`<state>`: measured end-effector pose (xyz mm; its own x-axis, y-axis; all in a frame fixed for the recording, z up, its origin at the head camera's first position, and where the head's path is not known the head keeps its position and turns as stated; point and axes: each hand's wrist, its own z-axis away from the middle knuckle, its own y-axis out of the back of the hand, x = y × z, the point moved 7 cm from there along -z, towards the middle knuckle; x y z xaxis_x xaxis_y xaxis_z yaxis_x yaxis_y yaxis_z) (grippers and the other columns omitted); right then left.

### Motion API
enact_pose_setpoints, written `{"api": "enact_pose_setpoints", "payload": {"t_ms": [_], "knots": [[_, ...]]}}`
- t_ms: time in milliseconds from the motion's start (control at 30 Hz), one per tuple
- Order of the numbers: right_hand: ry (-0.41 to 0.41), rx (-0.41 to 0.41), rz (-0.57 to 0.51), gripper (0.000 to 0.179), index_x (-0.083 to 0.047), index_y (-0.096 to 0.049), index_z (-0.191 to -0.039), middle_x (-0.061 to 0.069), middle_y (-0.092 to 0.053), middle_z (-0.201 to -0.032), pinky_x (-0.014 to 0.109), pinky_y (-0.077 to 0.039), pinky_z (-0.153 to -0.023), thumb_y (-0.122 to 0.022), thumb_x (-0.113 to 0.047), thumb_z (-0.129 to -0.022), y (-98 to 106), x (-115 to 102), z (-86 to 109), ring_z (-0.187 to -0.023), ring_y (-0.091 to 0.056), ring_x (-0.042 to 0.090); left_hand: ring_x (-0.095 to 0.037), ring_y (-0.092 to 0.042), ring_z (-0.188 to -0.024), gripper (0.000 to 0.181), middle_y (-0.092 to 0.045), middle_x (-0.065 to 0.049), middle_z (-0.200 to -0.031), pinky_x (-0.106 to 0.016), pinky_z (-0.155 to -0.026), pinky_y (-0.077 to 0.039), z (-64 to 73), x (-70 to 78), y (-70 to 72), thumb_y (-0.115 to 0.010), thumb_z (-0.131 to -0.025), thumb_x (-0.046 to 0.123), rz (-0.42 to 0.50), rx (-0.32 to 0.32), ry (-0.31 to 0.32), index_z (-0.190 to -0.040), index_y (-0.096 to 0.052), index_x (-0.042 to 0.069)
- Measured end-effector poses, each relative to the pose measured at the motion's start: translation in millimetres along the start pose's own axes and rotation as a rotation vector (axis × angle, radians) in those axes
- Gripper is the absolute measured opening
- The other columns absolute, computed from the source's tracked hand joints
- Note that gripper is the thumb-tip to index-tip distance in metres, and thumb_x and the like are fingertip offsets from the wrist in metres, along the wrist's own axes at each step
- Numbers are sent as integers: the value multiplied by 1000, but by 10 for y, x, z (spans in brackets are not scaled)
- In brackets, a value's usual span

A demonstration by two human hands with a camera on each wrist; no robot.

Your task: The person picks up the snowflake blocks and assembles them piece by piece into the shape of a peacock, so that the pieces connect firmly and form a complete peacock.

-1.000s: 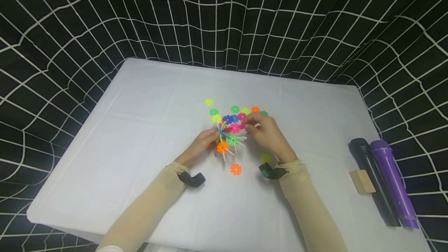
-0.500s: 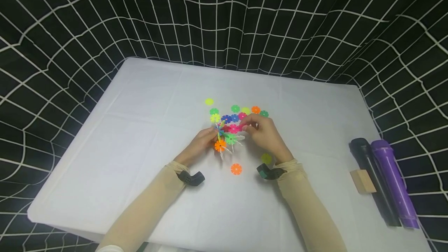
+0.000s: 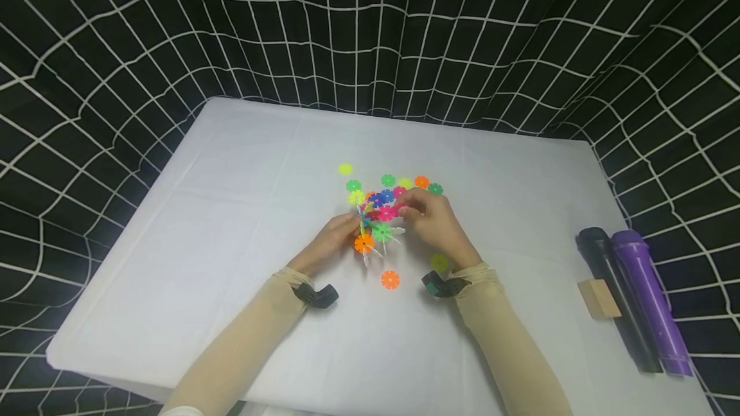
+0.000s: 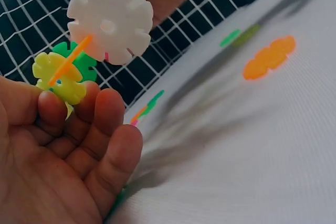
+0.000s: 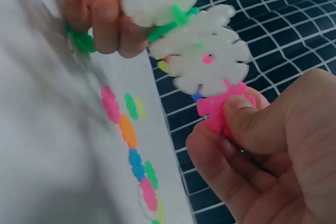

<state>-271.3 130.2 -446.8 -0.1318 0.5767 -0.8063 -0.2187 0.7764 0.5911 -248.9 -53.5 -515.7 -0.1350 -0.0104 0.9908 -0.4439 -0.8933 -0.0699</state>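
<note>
Notched plastic snowflake discs are slotted together into a many-coloured cluster (image 3: 381, 232) between the two hands, above the table. The left hand (image 3: 334, 236) holds the cluster on its left side, its thumb and fingertips at a yellow disc (image 4: 60, 78). An orange disc (image 4: 71, 60), seen edge-on, links to a white disc (image 4: 110, 22). On the cluster's right, the right hand (image 3: 430, 220) pinches a pink disc (image 5: 223, 109) between thumb and forefinger. That pink disc meets the rim of another white disc (image 5: 210, 61). The left fingers partly hide the cluster's inner joints.
Loose discs lie on the white table (image 3: 260, 178) behind the hands, including a green disc (image 3: 388, 180). An orange disc (image 3: 390, 280) lies nearer the front. At the right are a wooden block (image 3: 599, 300), a black tube (image 3: 621, 307) and a purple tube (image 3: 650, 307).
The right hand has shifted slightly left with the pink disc, closer to the cluster. The cluster has moved a little left too, while the left hand stays nearly where it was.
</note>
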Motion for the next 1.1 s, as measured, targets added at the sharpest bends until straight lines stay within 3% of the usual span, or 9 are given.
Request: {"api": "enact_pose_setpoints", "payload": {"t_ms": [133, 267, 433, 500, 567, 700, 867, 933, 1100], "knots": [[-46, -13, -5, 17, -11, -68, -115, 10, -72, -113, 49, -56, -98, -65, -11, -98, 3, 24, -9, -108, -68, 31, -13, -56, -75, 31, -56, 6, -76, -27, -81, -47, 7, 22, -15, -38, -109, 23, 8, -2, -16, -82, -51, 14], [-112, -100, 40, 32, -14, -59, -131, 12, -68, -120, 45, -57, -93, -64, -20, -99, -18, 103, -9, -105, -65, 30, -16, -59, -69, 31, -62, 5, -77, -28, -69, -52, -3, 32, -13, -38, -110, 25, 124, 11, -16, -85, -53, 14], [-125, -423, 233, 35, -17, -62, -121, 7, -65, -108, 37, -53, -87, -72, -34, -92, -201, 223, 98, -99, -58, 23, -17, -60, -75, 27, -63, 2, -84, -30, -65, -54, -4, -3, 33, -39, -110, 28, 287, 58, 20, -95, -56, 14], [-103, -545, 296, 42, -19, -62, -118, 3, -62, -107, 36, -50, -87, -78, -40, -85, -320, 214, 177, -102, -54, 20, -18, -60, -75, 25, -63, 2, -86, -31, -65, -54, 4, -4, 49, -39, -109, 29, 304, 69, 24, -99, -58, 15], [-64, -608, 351, 49, -18, -60, -117, 2, -59, -108, 36, -48, -90, -82, -41, -80, -425, 173, 235, -106, -50, 19, -19, -60, -74, 25, -63, 2, -87, -31, -66, -54, 8, -1, 57, -39, -110, 29, 303, 68, 19, -99, -58, 16], [24, -561, 453, 43, -14, -61, -115, 2, -60, -108, 36, -48, -91, -82, -32, -81, -509, 92, 206, -107, -49, 21, -17, -61, -75, 25, -62, 2, -87, -31, -67, -54, 10, 15, 66, -39, -109, 29, 303, 68, 10, -98, -57, 16], [27, -352, 494, 40, -9, -65, -124, 8, -61, -114, 41, -53, -96, -73, -31, -92, -425, 134, 68, -108, -53, 25, -16, -61, -77, 27, -63, 2, -87, -31, -67, -54, 10, -2, 58, -40, -109, 30, 297, 64, 11, -92, -55, 16], [29, -304, 493, 43, -8, -65, -127, 9, -61, -116, 42, -54, -96, -73, -31, -92, -398, 152, 40, -109, -54, 24, -15, -61, -77, 27, -62, 2, -87, -30, -68, -54, 10, -15, 56, -40, -109, 29, 298, 62, 12, -90, -54, 16], [68, -303, 519, 36, -6, -68, -116, 8, -61, -105, 38, -54, -84, -75, -31, -91, -387, 128, 29, -98, -55, 22, -15, -61, -78, 27, -62, 2, -88, -30, -68, -54, 3, -12, 57, -40, -109, 28, 300, 62, 2, -90, -54, 16]]}}
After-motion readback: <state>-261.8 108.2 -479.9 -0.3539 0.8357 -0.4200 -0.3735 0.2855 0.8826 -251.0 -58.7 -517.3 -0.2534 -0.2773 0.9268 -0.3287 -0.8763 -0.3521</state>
